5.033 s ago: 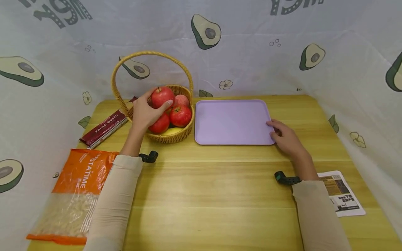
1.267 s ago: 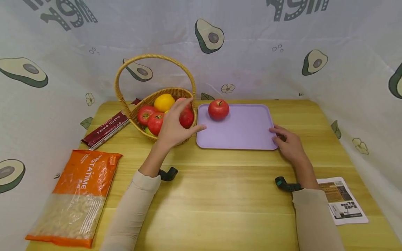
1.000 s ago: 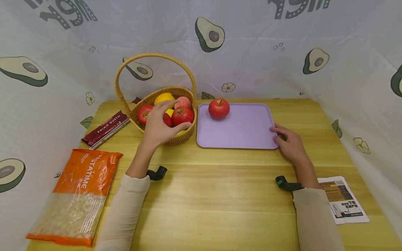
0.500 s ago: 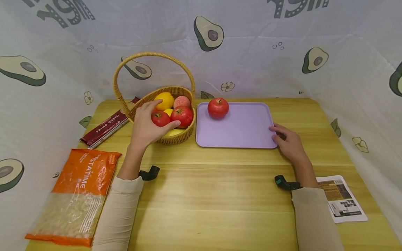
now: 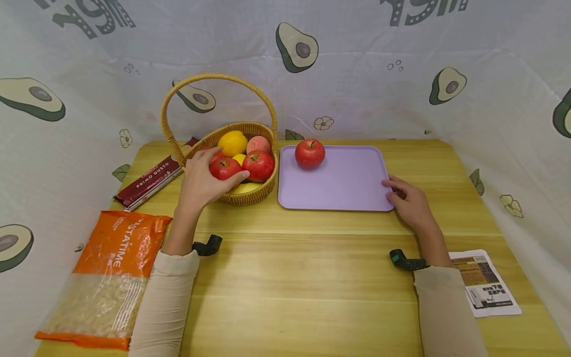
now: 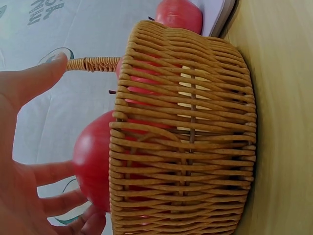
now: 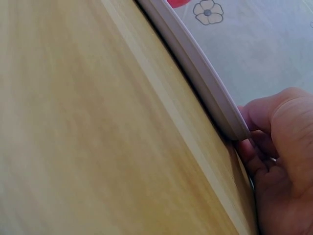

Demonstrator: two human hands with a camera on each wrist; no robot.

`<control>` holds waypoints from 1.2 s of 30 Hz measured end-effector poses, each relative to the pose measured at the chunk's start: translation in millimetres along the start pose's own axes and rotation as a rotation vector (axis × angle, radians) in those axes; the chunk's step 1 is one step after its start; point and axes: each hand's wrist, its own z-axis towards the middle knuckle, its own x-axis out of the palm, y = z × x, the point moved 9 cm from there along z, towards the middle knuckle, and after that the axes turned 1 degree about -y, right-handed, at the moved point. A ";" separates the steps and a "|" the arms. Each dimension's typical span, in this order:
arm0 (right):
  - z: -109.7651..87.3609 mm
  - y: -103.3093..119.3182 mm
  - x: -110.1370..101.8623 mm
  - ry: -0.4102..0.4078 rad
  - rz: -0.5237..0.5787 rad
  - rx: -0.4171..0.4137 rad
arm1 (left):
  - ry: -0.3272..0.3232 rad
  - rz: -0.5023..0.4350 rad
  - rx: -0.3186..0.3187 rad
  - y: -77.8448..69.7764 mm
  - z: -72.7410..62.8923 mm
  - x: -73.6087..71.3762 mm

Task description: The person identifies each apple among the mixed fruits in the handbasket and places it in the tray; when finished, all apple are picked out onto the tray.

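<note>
My left hand point(image 5: 201, 179) reaches over the left side of a wicker basket point(image 5: 243, 198), thumb and fingers spread wide. In the left wrist view its fingertips are right at a red apple point(image 6: 93, 161) showing above the rim, while the thumb stands apart. Inside the basket lie more red apples point(image 5: 258, 166), a yellow lemon point(image 5: 233, 144) and a pinkish round fruit point(image 5: 258, 144). Another red apple point(image 5: 310, 153) sits at the back left of a lilac tray point(image 5: 343, 183). My right hand point(image 5: 411, 203) pinches the tray's right edge, thumb over the rim.
The basket's tall handle point(image 5: 216, 76) arches above the fruit. A dark red spaghetti packet point(image 5: 149, 181) lies to its left, and an orange pasta bag point(image 5: 107, 277) lies in front of that. A printed white packet point(image 5: 488, 282) is beside the right forearm. A patterned curtain point(image 5: 357, 89) encloses the table.
A red apple has gone from the left hand's hold over the basket onto the tray. The left hand then moved back left over the basket. The right hand stays at the tray's edge.
</note>
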 end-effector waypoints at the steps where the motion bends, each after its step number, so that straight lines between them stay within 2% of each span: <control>1: 0.0 -0.2 -0.1 0.000 -0.001 0.000 | 0.006 0.007 -0.006 1.0 0.4 0.4; 14: -1.1 1.7 -3.7 -0.031 -0.006 -0.026 | 0.065 0.065 -0.026 9.9 6.2 9.4; 23: 0.6 2.2 0.4 -0.023 -0.013 -0.042 | 0.070 0.081 -0.012 17.0 5.0 8.8; 31: 0.1 1.0 -1.1 -0.022 -0.017 -0.033 | 0.072 0.111 0.022 15.2 5.5 13.5; 36: -0.3 0.0 -2.2 -0.023 -0.015 -0.033 | 0.056 0.088 0.034 14.8 6.8 14.3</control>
